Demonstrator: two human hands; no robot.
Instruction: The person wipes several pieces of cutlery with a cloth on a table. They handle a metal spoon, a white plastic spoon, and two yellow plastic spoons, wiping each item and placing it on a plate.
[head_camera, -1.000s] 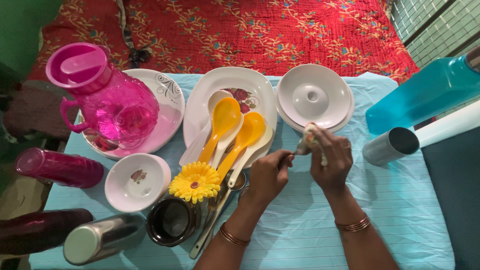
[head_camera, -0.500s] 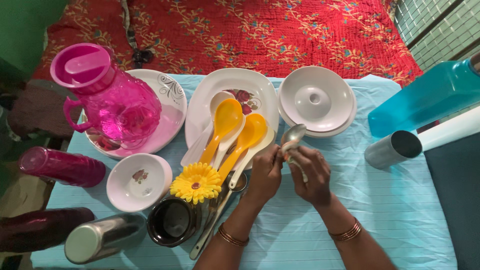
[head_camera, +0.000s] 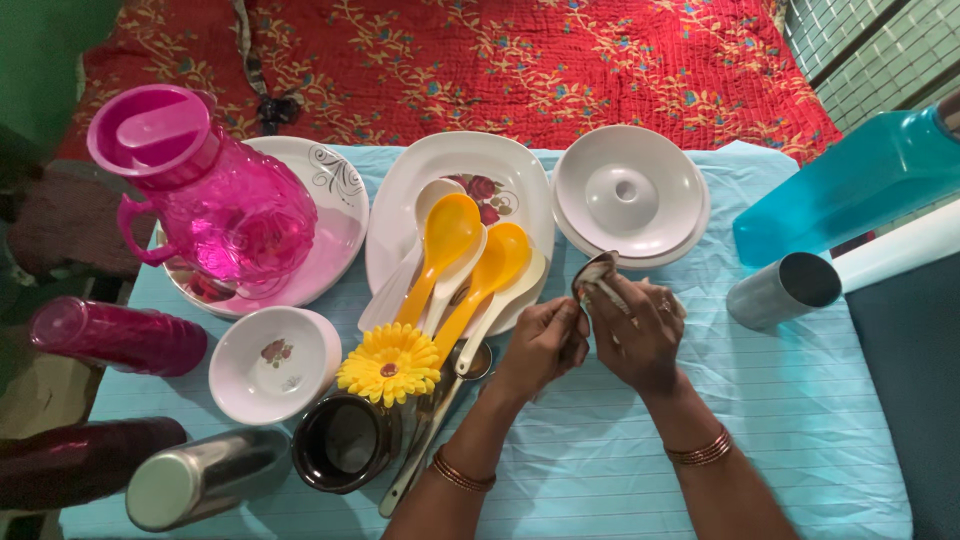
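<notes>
At the far left of the worktop (head_camera: 780, 450), which wears a light blue striped cloth, two dark pink bottles (head_camera: 115, 338) lie on their sides with a steel tumbler (head_camera: 205, 475) lying in front of them. Behind these a clear pink jug (head_camera: 215, 195) with a pink lid stands on a round white plate (head_camera: 335, 215). Next comes a small white bowl (head_camera: 275, 363) with a flower print, then a dark round pot (head_camera: 342, 442) and a yellow artificial flower (head_camera: 390, 363) touching its rim. Above the flower, two yellow serving spoons (head_camera: 450, 245) lie among white ones on a rounded white platter (head_camera: 500, 165). Just right of these the left hand (head_camera: 540, 345) has its fingers clamped together on the handle of a steel spoon (head_camera: 592, 272), whose bowl points up toward a stack of white dishes (head_camera: 630, 195). The right hand (head_camera: 640, 335) meets it there, fingers closed and pressing what seems to be a pale cloth against the spoon; both wrists wear bangles. Further right a second steel tumbler (head_camera: 780, 290) lies tipped, with a blue plastic container (head_camera: 850, 190) behind it. A red flowered quilt (head_camera: 520, 60) lies beyond the worktop.
</notes>
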